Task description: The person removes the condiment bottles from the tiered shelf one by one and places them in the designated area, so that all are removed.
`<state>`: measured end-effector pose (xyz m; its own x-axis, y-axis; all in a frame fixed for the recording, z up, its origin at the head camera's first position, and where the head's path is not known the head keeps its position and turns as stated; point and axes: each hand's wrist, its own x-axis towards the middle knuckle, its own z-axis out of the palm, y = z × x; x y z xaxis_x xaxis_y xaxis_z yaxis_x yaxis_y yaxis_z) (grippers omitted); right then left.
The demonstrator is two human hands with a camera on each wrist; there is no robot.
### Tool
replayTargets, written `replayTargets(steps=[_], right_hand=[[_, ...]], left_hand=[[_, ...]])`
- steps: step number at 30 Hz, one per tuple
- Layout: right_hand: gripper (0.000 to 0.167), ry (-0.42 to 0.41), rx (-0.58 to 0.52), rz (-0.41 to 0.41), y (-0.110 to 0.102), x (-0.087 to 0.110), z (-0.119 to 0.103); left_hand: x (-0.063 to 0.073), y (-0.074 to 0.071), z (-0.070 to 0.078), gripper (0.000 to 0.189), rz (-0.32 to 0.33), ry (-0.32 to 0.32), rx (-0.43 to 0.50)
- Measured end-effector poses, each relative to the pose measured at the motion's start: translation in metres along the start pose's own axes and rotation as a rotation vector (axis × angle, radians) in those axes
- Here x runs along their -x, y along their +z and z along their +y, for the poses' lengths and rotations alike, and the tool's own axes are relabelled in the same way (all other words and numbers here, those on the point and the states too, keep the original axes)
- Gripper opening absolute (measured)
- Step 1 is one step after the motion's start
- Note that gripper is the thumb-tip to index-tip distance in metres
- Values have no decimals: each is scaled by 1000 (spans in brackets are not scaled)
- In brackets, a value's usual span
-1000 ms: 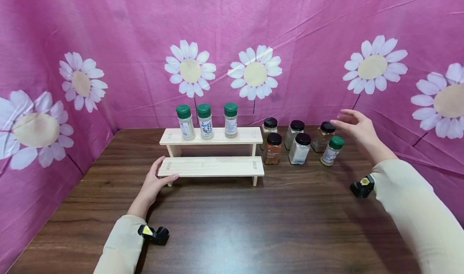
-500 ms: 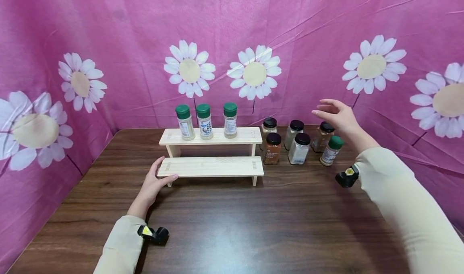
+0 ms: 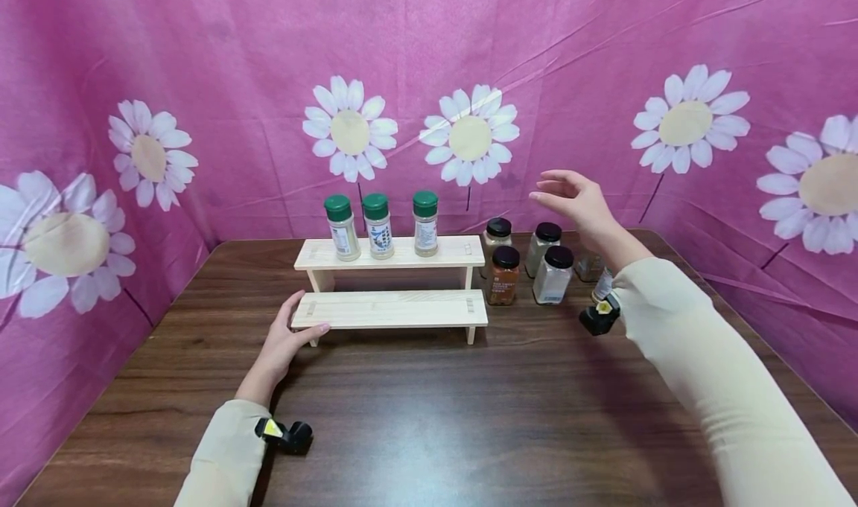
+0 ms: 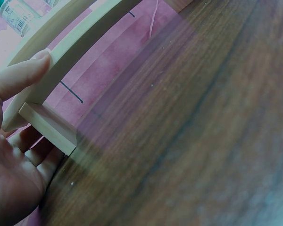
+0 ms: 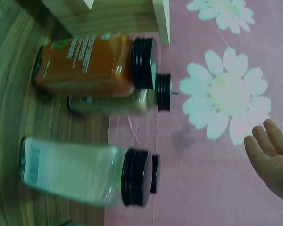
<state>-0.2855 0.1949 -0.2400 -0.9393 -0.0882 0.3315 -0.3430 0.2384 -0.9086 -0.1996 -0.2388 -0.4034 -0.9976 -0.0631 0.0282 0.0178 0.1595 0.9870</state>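
Note:
A pale two-step wooden rack (image 3: pixel 389 310) stands on the table, with three green-capped shakers (image 3: pixel 380 233) upright along its top step. My left hand (image 3: pixel 276 349) grips the left end of the lower step. In the left wrist view the thumb lies on the front edge of the rack (image 4: pixel 52 129) and the fingers reach behind its leg. Bare and raised, my right hand (image 3: pixel 582 205) holds nothing, its fingers pointing left above the black-capped jars. Nearest below are a jar of orange-red spice (image 3: pixel 504 278) and a jar of white contents (image 3: pixel 553 278).
Two more black-capped jars (image 3: pixel 545 242) stand behind the front pair. Farther right, a brown spice jar (image 3: pixel 590 266) and a smaller labelled shaker (image 3: pixel 602 284) are partly hidden by my right forearm. A pink flowered cloth (image 3: pixel 570 83) hangs behind the brown table (image 3: pixel 429 418).
My right hand has moved left and a little up, from beside the rightmost jars to above the middle ones. The left hand and the rack have stayed in place.

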Motion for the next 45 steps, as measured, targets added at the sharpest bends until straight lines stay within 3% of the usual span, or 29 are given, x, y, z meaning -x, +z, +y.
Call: replayTargets(steps=[15, 25, 34, 45], right_hand=[[48, 34, 20, -93, 46, -7, -5], [49, 58, -26, -157, 72, -9, 3], [54, 75, -26, -221, 91, -4, 10], [51, 64, -60, -230, 113, -2, 11]], left_hand=[[0, 1, 1, 83, -4, -19, -2], [4, 0, 0, 88, -7, 80, -20], [0, 1, 2, 83, -2, -18, -3], [1, 1, 3, 83, -1, -16, -5]])
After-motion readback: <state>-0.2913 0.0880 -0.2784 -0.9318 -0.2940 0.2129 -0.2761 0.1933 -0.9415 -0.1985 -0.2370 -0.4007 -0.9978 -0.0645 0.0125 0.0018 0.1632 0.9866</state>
